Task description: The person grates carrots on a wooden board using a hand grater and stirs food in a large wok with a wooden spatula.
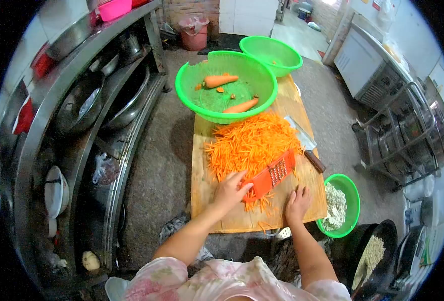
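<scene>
My left hand (230, 191) grips the near end of a red grater (269, 176), which lies slanted against a large pile of shredded carrot (252, 143) on the wooden board (222, 220). My right hand (298, 203) rests on the board to the right of the grater, fingers spread, holding nothing. A knife (304, 140) with a dark handle lies at the right of the pile. Behind the pile, a green basket (184, 98) with a broken rim holds a whole carrot (221, 81), another carrot (242, 106) and small pieces.
A second green basket (294, 62) stands behind. Right of the board are a green bowl (354, 205) of white crumbly food and a dark pan (390, 241). Metal shelves (94, 125) with pans line the left; a metal rack (390, 135) stands right. A red bin (194, 35) is at the back.
</scene>
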Available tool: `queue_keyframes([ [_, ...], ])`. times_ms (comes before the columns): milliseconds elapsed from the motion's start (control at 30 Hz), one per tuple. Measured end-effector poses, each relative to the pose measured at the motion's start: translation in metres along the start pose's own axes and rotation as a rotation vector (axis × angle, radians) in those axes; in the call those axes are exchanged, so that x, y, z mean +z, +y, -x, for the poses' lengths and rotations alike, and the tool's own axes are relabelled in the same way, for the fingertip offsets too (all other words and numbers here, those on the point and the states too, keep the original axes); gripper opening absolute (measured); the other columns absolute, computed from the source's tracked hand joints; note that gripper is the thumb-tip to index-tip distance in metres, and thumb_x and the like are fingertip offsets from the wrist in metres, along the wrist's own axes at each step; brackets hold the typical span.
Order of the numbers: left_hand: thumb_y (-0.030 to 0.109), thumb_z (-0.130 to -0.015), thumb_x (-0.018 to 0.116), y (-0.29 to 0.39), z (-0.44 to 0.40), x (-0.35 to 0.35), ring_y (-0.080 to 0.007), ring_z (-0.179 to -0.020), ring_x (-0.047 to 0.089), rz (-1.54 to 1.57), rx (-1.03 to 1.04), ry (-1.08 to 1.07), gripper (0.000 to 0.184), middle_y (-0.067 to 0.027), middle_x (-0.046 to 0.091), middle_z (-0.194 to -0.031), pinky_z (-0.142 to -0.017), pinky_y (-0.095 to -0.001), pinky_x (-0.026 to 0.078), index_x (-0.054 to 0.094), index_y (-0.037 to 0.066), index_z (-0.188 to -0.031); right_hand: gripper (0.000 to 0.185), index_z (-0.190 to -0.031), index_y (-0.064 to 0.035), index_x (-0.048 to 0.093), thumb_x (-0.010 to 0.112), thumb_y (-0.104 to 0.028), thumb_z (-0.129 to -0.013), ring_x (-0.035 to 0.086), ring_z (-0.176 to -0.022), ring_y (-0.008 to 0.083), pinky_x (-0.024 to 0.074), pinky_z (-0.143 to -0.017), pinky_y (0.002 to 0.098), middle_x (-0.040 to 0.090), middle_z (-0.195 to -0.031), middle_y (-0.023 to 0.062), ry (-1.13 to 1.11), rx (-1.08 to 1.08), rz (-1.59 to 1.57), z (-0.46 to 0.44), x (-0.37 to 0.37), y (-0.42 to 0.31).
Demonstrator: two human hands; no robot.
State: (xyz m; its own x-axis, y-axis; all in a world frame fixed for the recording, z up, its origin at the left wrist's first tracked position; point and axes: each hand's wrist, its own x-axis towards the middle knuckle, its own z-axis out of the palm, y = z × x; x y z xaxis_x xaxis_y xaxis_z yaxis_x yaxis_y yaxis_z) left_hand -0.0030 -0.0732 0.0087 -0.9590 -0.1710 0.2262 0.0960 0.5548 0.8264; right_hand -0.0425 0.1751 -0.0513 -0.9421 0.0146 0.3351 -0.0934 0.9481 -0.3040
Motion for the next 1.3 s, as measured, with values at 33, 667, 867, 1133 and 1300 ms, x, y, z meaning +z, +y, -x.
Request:
queue_keyframes([
  [33, 0.018, -0.078, 0.064, 0.0, -0.002, -0.003, -0.0136, -0.068, 0.058, 0.056, -0.026, 0.006, 0.037, -0.0118, 0.059, -0.088, -0.061, -0.0253, 0.048, 0.054, 0.001, -0.11, 0.038, -0.114, -0.0007, 0.046, 0.05, -0.019, -0.081, 0.035, -0.113, 0.0411, 0.0261, -0.096, 0.0483, 0.04, -0.12, 0.0262, 0.0, -0.001, -0.008, 0.0, -0.002, -0.001],
  [667, 0.032, -0.082, 0.059, -0.024, -0.149, -0.034, -0.0209, -0.078, 0.055, 1.365, -0.683, 0.501, 0.046, -0.0102, 0.051, -0.1, -0.071, -0.0285, 0.047, 0.042, 0.002, -0.113, 0.044, -0.122, -0.0023, 0.042, 0.046, -0.025, -0.084, 0.029, -0.121, 0.0388, 0.0198, -0.1, 0.0507, 0.035, -0.128, 0.0242, -0.1, 0.018, 0.061, 0.0, -0.003, -0.001],
  [867, 0.019, -0.084, 0.055, -0.043, -0.202, -0.025, -0.0314, -0.094, 0.051, 1.317, -0.691, 0.599, 0.043, -0.0168, 0.045, -0.113, -0.076, -0.0471, 0.047, 0.036, 0.01, -0.122, 0.046, -0.122, -0.0028, 0.043, 0.048, -0.026, -0.083, 0.03, -0.12, 0.0388, 0.0193, -0.1, 0.0504, 0.035, -0.127, 0.0245, -0.097, 0.018, 0.069, 0.0, 0.001, 0.003],
  [1133, 0.01, -0.08, 0.054, -0.096, -0.247, -0.064, -0.0229, -0.068, 0.057, 1.114, -0.711, 0.833, 0.028, -0.0122, 0.054, -0.096, -0.046, -0.0326, 0.049, 0.046, 0.002, -0.106, 0.045, -0.121, -0.0043, 0.043, 0.05, -0.025, -0.082, 0.029, -0.121, 0.0379, 0.021, -0.1, 0.0476, 0.035, -0.128, 0.0226, -0.114, 0.043, 0.072, -0.002, -0.002, -0.001],
  [1300, 0.01, -0.081, 0.054, -0.096, -0.252, -0.078, -0.0201, -0.066, 0.057, 1.066, -0.64, 0.859, 0.023, -0.0116, 0.055, -0.095, -0.045, -0.0295, 0.049, 0.049, 0.001, -0.101, 0.047, -0.122, -0.0045, 0.042, 0.051, -0.025, -0.081, 0.027, -0.123, 0.0372, 0.0187, -0.102, 0.0478, 0.034, -0.129, 0.0218, -0.142, 0.056, 0.069, -0.003, -0.002, 0.0],
])
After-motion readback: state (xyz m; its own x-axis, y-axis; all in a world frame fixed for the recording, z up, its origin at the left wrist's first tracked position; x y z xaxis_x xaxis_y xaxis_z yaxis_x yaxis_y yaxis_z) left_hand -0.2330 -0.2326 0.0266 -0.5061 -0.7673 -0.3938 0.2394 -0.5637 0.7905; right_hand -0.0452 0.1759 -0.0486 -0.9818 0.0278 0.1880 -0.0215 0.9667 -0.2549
